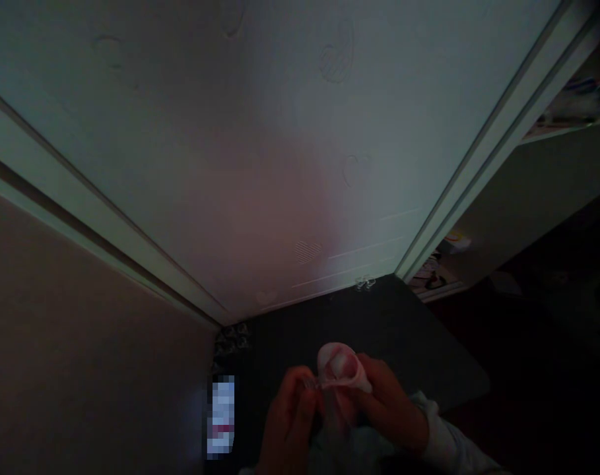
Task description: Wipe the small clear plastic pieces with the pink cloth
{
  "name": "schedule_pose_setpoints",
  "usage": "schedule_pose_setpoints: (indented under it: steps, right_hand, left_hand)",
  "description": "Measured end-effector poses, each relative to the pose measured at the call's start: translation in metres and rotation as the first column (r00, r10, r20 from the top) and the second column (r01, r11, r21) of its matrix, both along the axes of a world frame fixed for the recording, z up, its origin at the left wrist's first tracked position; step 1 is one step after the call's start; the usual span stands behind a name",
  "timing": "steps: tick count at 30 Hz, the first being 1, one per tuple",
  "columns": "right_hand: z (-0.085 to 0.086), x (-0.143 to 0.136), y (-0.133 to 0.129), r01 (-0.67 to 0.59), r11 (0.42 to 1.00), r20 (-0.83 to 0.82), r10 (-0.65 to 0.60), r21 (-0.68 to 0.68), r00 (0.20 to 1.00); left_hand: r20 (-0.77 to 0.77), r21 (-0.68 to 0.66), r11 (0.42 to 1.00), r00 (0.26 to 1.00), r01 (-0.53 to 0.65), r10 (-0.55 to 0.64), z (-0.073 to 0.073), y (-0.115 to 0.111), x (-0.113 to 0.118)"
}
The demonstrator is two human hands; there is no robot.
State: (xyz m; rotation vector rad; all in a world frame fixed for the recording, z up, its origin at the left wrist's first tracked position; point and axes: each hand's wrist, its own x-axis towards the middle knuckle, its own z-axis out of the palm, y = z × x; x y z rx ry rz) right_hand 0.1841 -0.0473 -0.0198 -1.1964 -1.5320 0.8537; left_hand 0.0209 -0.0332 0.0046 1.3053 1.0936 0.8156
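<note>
My right hand [386,396] is closed around a pale pink, rolled or cup-shaped thing [342,361]. Its rounded opening faces up, with something whitish inside; the dim light hides its exact kind. My left hand [292,406] pinches a small, shiny, clear piece with thin prongs [309,382] against the left edge of the pink thing. A see-through strip or film [336,415] seems to hang below it, between the two hands. Both hands are low in the view, over the near part of a dark tabletop [300,330].
A white panel with embossed hearts [280,165] rises behind the tabletop. Small clear pieces [365,284] lie at its foot, dark shiny ones [233,336] at the left corner. A lit, blurred-out screen [221,415] glows at lower left. Shelves with items [438,264] stand right.
</note>
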Motion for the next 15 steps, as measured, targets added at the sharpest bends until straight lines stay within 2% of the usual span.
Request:
schedule_pose_setpoints:
  steps: [3, 9, 15]
  right_hand:
    - [-0.001, 0.000, 0.001, 0.039, 0.998, 0.020, -0.038, -0.048, 0.999]
    - [-0.011, -0.001, 0.000, 0.144, 0.984, -0.089, -0.154, -0.108, 0.984]
    - [-0.013, -0.003, -0.002, 0.110, 0.984, -0.151, -0.132, -0.143, 0.980]
  left_hand:
    - [0.003, 0.000, 0.999, 0.999, 0.033, -0.033, -0.001, -0.001, 0.001]
    - [0.054, -0.029, 0.989, 0.988, 0.143, -0.141, -0.012, -0.005, 0.003]
    - [-0.116, 0.106, 0.989, 0.989, 0.101, -0.088, -0.008, -0.003, -0.004]
